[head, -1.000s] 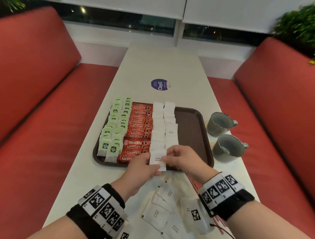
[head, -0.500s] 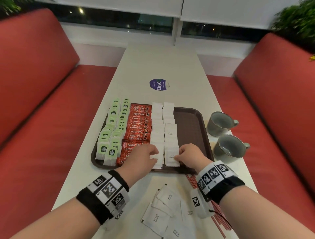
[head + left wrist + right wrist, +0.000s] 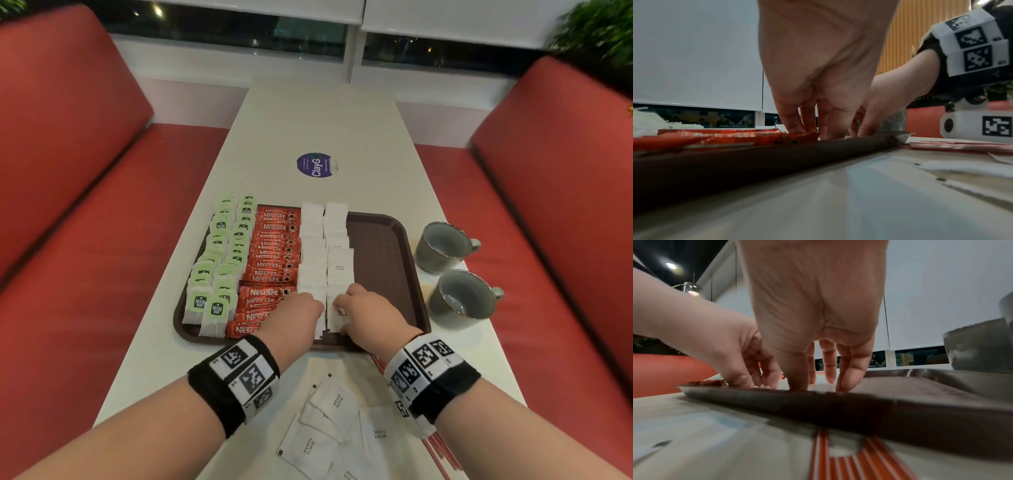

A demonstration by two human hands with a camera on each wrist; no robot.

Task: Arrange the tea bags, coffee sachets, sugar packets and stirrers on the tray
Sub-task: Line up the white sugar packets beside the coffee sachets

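Head view: both hands sit at the near edge of the tray (image 3: 383, 240); the left hand (image 3: 294, 317) covers the closest packets in the sugar rows (image 3: 323, 253), the right hand (image 3: 370, 313) lies on a sugar packet (image 3: 337, 313); fingertips hidden.
Head view, table: loose sugar packets (image 3: 329, 425) near the wrists; stirrers (image 3: 440, 448) partly under the right wristband.
Left wrist view: left hand (image 3: 818, 78) fingers (image 3: 791, 120) reach down behind the tray rim (image 3: 777, 151); tips hidden, grip unclear; coffee sachets (image 3: 719, 138) blurred.
Right wrist view: right hand (image 3: 813, 318) fingers (image 3: 851, 369) spread, tips pressing down inside the tray; stirrers (image 3: 851, 464) cut off below.
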